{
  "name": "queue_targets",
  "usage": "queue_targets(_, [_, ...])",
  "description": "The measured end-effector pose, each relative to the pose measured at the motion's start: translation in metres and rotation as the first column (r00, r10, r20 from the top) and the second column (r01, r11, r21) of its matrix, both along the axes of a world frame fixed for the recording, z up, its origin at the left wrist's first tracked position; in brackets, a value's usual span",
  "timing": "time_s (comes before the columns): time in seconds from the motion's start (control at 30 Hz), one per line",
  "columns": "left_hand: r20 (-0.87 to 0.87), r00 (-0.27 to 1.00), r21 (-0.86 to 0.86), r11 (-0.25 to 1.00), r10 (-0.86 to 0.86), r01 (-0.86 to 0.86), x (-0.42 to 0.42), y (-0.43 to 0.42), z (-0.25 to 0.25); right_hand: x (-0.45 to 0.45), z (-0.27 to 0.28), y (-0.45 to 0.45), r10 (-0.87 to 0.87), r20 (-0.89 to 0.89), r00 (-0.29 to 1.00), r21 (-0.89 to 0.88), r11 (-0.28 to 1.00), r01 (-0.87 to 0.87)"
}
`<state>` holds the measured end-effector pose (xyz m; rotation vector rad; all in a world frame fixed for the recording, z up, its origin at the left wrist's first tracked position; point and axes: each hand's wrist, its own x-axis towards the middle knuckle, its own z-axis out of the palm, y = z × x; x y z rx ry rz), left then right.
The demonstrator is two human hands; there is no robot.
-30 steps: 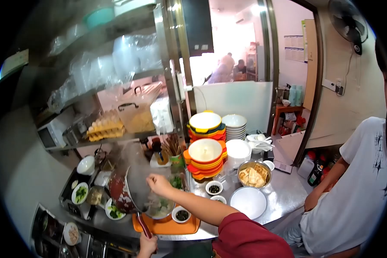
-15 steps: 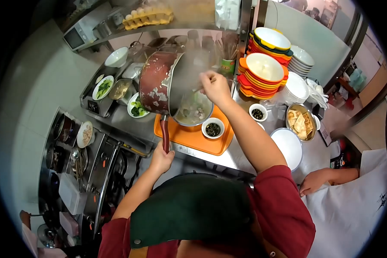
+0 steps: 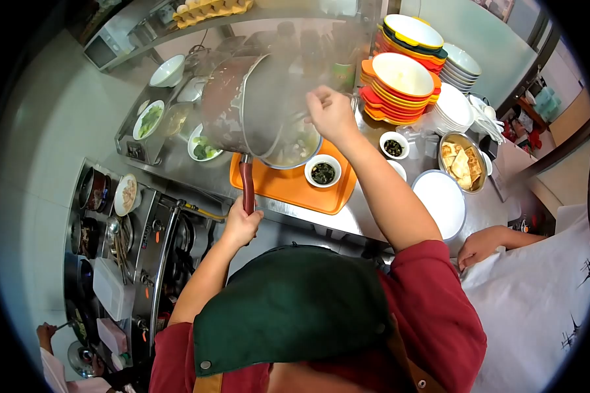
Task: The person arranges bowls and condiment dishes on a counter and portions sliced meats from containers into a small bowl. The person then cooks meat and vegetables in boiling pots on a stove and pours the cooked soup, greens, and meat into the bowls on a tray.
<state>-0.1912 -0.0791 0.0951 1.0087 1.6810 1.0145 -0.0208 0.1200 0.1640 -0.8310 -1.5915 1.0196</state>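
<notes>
My left hand [image 3: 241,226] is wrapped round the handle of a worn reddish-brown saucepan [image 3: 226,108]. The pan is tilted on its side, its mouth facing right over a blue-rimmed bowl [image 3: 287,168] of pale soup. Steam blurs the pan's mouth and the bowl's contents. Above the bowl's right side, my right hand [image 3: 331,112] is closed with fingers pinched; whatever they hold is lost in steam. The bowl sits on an orange tray [image 3: 269,188], beside a small white bowl [image 3: 323,185] of dark, green-flecked sauce.
Bowls of greens [image 3: 152,120] stand to the left, past the stove [image 3: 152,226]. Stacked orange and yellow bowls [image 3: 400,98] are at the back right, near a metal bowl of fried slices [image 3: 464,164]. A co-worker's hand [image 3: 482,245] rests by a large white bowl [image 3: 439,203].
The view has shifted slightly. The pan is a little further left over the tray, and more of its rim shows. Steam has spread leftward across the counter. Both hands keep their grips.
</notes>
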Motion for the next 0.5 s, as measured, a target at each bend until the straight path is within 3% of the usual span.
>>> queue_targets(0.1, [-0.031, 0.999, 0.014, 0.999, -0.030, 0.030, -0.002, 0.003, 0.001, -0.002, 0.002, 0.003, 0.075, -0.103, 0.992, -0.080, 0.993, -0.084])
queue_targets(0.17, [-0.056, 0.998, 0.004, 0.999, -0.034, 0.034, -0.007, -0.001, -0.005, -0.004, -0.003, 0.002, 0.187, -0.160, 0.969, -0.278, 0.934, -0.226])
queue_targets(0.23, [-0.318, 0.946, 0.188, 0.974, -0.060, 0.124, -0.019, 0.003, -0.020, 0.011, -0.006, 0.007, 0.092, -0.079, 0.993, -0.232, 0.967, -0.108])
queue_targets(0.27, [-0.316, 0.947, 0.188, 0.975, -0.051, 0.115, -0.022, 0.003, -0.024, 0.022, -0.007, 0.007, 0.022, 0.004, 1.000, -0.144, 0.989, -0.022])
queue_targets(0.33, [-0.460, 0.888, 0.283, 0.948, -0.002, 0.148, -0.025, 0.007, -0.022, 0.037, -0.010, 0.009, 0.009, -0.008, 1.000, -0.207, 0.978, -0.010])
queue_targets(0.37, [-0.456, 0.890, 0.285, 0.949, 0.008, 0.137, -0.023, 0.008, -0.017, 0.038, -0.015, 0.008, -0.009, 0.026, 1.000, -0.239, 0.971, 0.015])
queue_targets(0.43, [-0.077, 0.996, 0.114, 0.993, 0.052, -0.043, -0.012, 0.007, 0.010, 0.032, -0.039, 0.009, 0.024, 0.082, 0.996, -0.219, 0.976, -0.006])
queue_targets(0.5, [0.027, 0.997, 0.121, 0.990, 0.075, -0.078, -0.016, 0.009, 0.021, 0.022, -0.051, 0.007, 0.068, 0.106, 0.992, -0.205, 0.978, -0.045])
